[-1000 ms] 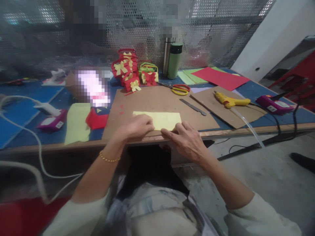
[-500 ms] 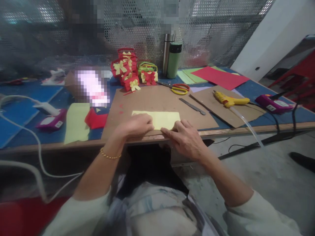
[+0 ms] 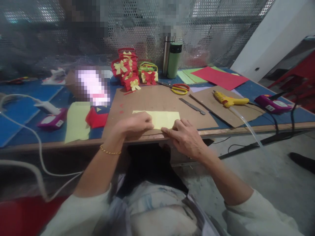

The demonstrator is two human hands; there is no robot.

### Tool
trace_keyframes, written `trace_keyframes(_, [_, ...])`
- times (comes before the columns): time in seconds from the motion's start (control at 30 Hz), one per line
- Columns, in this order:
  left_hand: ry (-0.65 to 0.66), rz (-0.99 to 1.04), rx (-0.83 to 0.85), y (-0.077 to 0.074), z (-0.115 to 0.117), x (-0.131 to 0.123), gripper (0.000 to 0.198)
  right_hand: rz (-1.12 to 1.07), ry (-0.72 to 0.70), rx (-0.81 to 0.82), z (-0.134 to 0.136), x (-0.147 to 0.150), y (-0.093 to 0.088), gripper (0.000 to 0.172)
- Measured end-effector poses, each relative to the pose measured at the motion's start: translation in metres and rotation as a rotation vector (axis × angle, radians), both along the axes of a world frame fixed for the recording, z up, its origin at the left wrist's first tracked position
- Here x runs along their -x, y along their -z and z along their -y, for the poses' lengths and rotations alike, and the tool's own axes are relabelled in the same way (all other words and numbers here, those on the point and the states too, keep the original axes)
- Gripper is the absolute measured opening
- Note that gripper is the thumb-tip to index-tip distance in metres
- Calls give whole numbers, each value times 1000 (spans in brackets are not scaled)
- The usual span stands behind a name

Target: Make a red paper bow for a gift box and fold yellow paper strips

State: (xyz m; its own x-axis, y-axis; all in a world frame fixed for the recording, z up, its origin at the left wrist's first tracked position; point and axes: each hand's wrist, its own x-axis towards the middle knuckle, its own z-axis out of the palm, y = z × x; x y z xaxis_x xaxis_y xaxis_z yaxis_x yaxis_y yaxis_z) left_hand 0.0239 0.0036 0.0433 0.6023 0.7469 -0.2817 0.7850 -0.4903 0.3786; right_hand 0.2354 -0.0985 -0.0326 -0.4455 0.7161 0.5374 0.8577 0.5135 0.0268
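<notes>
A pale yellow strip of paper (image 3: 163, 118) lies on a brown cardboard sheet (image 3: 152, 98) at the table's front edge. My left hand (image 3: 137, 124), a beaded gold bracelet on its wrist, is closed on the paper's left part near the lower edge. On the right, my right hand (image 3: 184, 136) is closed at the lower right edge, thumb and curled fingers on the paper. The fingers cover both lower corners. A grey flat blade (image 3: 192, 106) lies on the cardboard beyond my right hand.
Red paper baskets with bows (image 3: 125, 68), scissors (image 3: 180, 88) and a green bottle (image 3: 174, 61) stand or lie behind. A yellow glue gun (image 3: 230, 99) rests on cardboard at right. Left are a folded red paper piece (image 3: 96, 118), yellow paper (image 3: 77, 121) and a purple power socket (image 3: 52, 120).
</notes>
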Motion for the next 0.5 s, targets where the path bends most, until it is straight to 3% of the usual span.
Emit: trace_keyframes(0.5, [3, -140, -78, -6, 4, -2, 22, 40, 0, 8, -1, -1, 4, 34])
